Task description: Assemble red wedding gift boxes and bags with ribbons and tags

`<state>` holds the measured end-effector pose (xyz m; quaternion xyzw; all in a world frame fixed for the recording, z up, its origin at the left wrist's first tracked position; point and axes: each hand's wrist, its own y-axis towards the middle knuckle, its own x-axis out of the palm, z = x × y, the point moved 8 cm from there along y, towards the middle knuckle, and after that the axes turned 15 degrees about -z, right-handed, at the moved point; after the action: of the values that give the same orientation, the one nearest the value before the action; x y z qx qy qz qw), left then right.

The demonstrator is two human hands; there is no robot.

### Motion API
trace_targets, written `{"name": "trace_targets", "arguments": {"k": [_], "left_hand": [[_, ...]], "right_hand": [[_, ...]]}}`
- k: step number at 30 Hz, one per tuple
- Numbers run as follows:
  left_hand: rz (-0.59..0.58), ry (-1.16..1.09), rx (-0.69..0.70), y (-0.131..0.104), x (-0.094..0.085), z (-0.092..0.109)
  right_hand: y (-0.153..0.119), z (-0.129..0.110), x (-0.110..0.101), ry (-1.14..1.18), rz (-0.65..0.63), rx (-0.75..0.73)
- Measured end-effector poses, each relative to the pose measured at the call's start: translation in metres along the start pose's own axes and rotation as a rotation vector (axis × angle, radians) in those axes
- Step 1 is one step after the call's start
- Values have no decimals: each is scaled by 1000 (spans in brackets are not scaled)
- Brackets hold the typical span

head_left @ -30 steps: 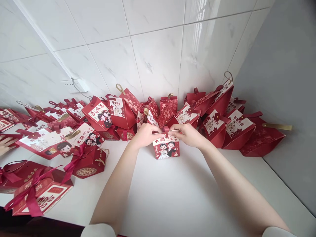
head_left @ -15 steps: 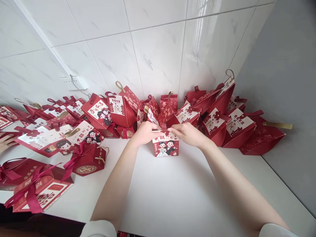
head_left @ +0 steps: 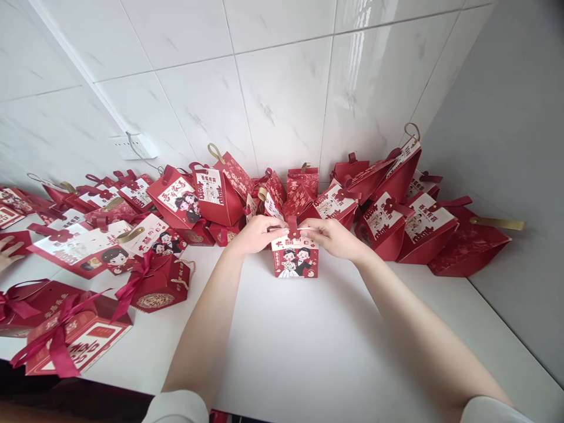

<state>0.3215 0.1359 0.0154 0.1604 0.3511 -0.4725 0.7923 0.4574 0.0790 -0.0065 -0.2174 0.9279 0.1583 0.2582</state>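
A small red and white gift box (head_left: 296, 262) with a cartoon bride and groom on its front stands upright on the white table (head_left: 282, 346). My left hand (head_left: 261, 234) pinches the top edge at the box's left corner. At the right corner my right hand (head_left: 329, 236) grips the same edge, thumb in front. Between the hands a red strap (head_left: 292, 222) sticks up from the top. The fingers behind the box are hidden.
Many red gift boxes with straps line the tiled wall, such as a leaning one (head_left: 215, 194). Ribbon-tied boxes (head_left: 74, 338) lie at the left front. Another person's hand (head_left: 9, 251) is at the left edge. A grey panel (head_left: 502, 176) bounds the right.
Both my hands have spread slightly outward along the box's top edge, and the red strap shows more. The other person's hand at the left has shifted, with a red piece now beside it.
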Motion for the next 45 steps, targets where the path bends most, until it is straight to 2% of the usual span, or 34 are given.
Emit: {"name": "trace_targets", "arguments": {"k": [5, 8, 10, 12, 14, 16, 19, 21, 22, 25, 29, 36, 41, 45], "left_hand": [[-17, 38, -6, 3, 0, -6], [-14, 73, 92, 5, 2, 5], [128, 158, 121, 1, -5, 15], [319, 227, 55, -8, -17, 21], [407, 214, -43, -19, -24, 24], [326, 160, -112, -24, -22, 26], [39, 91, -143, -24, -3, 28], [-80, 66, -149, -22, 8, 27], [-98, 50, -150, -19, 10, 24], [-95, -76, -114, -9, 13, 15], [-87, -200, -38, 0, 14, 8], [64, 1, -92, -1, -1, 7], [56, -52, -68, 0, 0, 4], [-21, -196, -55, 1, 8, -2]], "right_hand": [[-2, -5, -1, 32, -10, 44], [-6, -20, -4, 111, 5, 18], [-7, -28, -3, 268, -42, -22], [-8, -31, -4, 380, -66, -42], [-9, -27, -10, 372, -12, -37], [-11, -22, -19, 270, 83, -26], [-12, -20, -26, 37, 192, -28], [-12, -24, -24, -74, 197, -55], [-11, -24, -22, -81, 172, -68], [-9, -21, -14, -12, 77, -49], [-11, -19, -16, -59, 108, 28], [-10, -21, -15, -101, 101, 36], [-9, -20, -16, -130, 122, 35], [-10, -23, -16, -173, 137, -18]]}}
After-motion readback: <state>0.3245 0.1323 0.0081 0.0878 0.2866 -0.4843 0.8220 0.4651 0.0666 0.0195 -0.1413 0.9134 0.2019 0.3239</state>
